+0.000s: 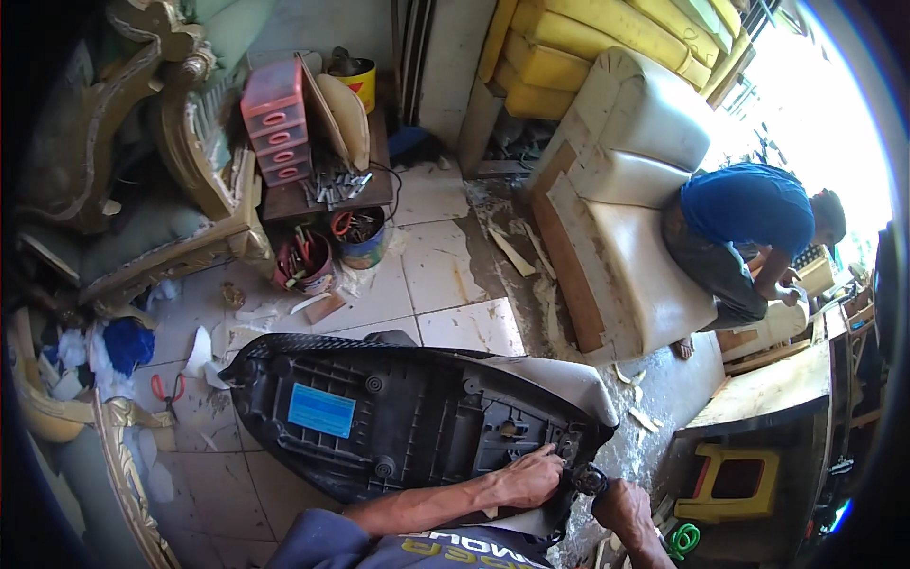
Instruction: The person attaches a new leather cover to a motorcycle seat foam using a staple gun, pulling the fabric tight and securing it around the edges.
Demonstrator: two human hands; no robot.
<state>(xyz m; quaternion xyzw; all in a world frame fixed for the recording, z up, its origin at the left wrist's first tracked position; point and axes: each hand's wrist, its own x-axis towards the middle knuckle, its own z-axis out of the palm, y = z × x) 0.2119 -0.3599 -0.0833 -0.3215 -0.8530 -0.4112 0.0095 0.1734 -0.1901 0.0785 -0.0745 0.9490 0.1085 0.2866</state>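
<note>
A motorcycle seat lies upside down right in front of the person, close against the shirt, above the tiled floor; what bears its weight is hidden. Its underside is black plastic, moulded with ribs, ridges and small recesses, and dotted with round black pads. The outline tapers to a blunt tip at the left and broadens toward the right. A blue label sits flat near the tapered end. Textured black cover runs along the far left edge, while smooth pale material bulges out past the far right edge — more of it shows under the near right edge.

The left hand lies on the broad end, fingers stretched toward the edge; whether its grip pinches anything I cannot tell. The right hand has its grip closed around a dark tool, held just beside that same end.

Red-handled scissors lie on the floor left of the seat. Beyond it, a pink drawer unit stands on a low desk, two tool-filled buckets below. At the right — well apart — a co-worker in blue bends beside a cream sofa.
</note>
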